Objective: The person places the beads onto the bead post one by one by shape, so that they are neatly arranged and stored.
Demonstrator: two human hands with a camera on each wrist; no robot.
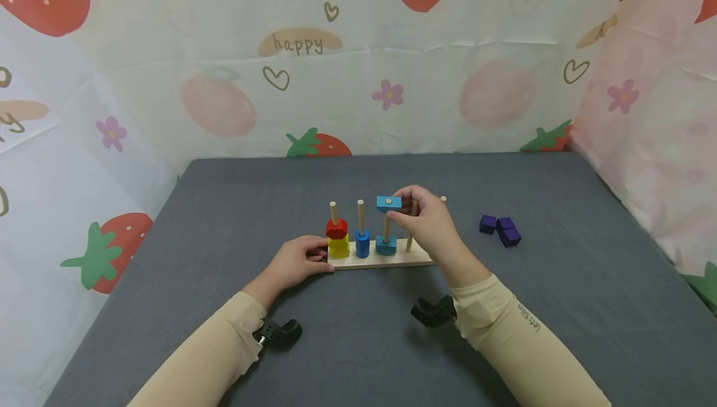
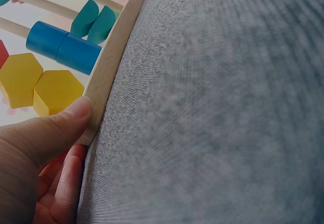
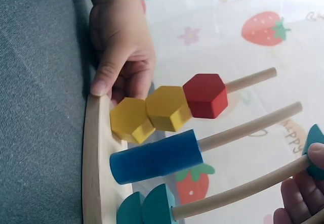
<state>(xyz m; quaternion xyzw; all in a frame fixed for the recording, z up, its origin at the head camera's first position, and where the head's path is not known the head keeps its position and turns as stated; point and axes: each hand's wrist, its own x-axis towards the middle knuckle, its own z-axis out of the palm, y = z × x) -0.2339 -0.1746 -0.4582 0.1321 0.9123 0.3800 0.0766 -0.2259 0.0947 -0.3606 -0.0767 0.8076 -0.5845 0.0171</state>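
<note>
A wooden peg board [image 1: 358, 264] with several upright pegs stands on the table. My left hand [image 1: 295, 262] grips its left end, the thumb [image 2: 76, 112] on the base's edge. My right hand [image 1: 430, 219] pinches a teal half-round block [image 1: 389, 203] at the top of the third peg; the peg's tip shows in its hole. Two more teal blocks [image 3: 157, 206] sit at the bottom of that peg. The first peg bears two yellow hexagonal blocks [image 3: 167, 107] under a red hexagonal block [image 1: 337, 228]. Blue cylinders [image 2: 63, 47] are stacked on the second peg.
Three dark purple blocks [image 1: 506, 233] lie together on the grey table to the right of the board. Behind the right hand stands another peg [image 1: 409, 242], partly hidden. A strawberry-print cloth [image 1: 426, 127] hangs behind the table and at both sides.
</note>
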